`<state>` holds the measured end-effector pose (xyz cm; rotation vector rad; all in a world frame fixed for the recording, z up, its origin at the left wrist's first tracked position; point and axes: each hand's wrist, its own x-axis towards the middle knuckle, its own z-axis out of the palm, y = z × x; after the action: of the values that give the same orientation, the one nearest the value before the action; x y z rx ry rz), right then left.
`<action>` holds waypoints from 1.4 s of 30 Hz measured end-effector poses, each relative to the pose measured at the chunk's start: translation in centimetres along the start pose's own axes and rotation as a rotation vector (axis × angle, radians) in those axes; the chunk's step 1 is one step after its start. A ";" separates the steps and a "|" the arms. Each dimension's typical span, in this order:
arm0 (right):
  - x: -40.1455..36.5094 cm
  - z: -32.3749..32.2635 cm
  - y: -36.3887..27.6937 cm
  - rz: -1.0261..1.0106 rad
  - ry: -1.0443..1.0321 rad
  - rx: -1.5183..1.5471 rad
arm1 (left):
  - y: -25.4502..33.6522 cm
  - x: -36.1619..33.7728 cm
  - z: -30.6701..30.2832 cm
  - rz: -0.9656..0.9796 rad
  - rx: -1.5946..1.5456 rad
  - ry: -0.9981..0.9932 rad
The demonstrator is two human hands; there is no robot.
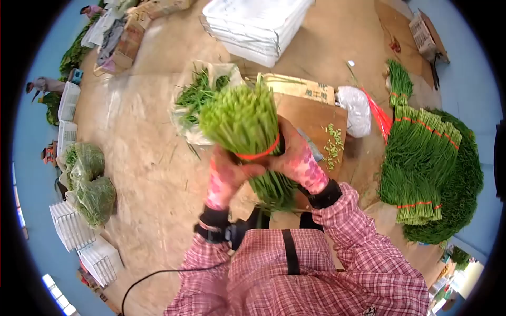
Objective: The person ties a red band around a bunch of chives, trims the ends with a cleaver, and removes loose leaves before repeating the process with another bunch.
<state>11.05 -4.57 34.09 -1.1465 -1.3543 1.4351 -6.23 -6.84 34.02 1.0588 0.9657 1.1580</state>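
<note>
Between my two hands is a thick bundle of green stalks (240, 118), probably garlic chives, with a red band (258, 151) round it. Its pale cut ends point up and away from me, and the dark leaves hang below my wrists. My left hand (226, 171) is wrapped round the bundle's near left side, next to the band. On the other side my right hand (296, 152) grips it, thumb toward the band. Both wear pink patterned gloves. Just beyond, a wooden board (305, 110) carries small cut stalk ends (333, 145) and a partly hidden blade-like grey thing (310, 145).
Banded bundles (416, 152) are stacked on the right beside red ties (377, 113) and a clear plastic bag (354, 110). An open bag of loose greens (203, 89) lies left of the board. White baskets (255, 31) stand ahead; filled bags (92, 184) sit far left.
</note>
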 end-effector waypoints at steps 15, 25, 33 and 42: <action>-9.0 -0.9 -20.5 -0.693 0.244 -0.498 | 1.7 -4.9 -5.0 0.031 -0.322 -0.331; -12.4 -1.6 -23.6 -0.441 -0.018 -1.163 | 6.7 -6.4 -0.7 -0.016 -0.089 -0.555; -16.2 -2.9 -16.5 -0.528 0.189 -0.387 | 5.5 -9.2 0.8 -0.045 -0.029 -0.559; -32.8 -10.8 -21.3 -0.828 0.787 -0.490 | 3.5 -10.9 1.4 0.068 0.197 -0.520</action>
<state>28.88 -32.26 57.75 -1.0618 -1.3457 0.0251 -7.32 -17.56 38.21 1.4698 0.6406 0.7867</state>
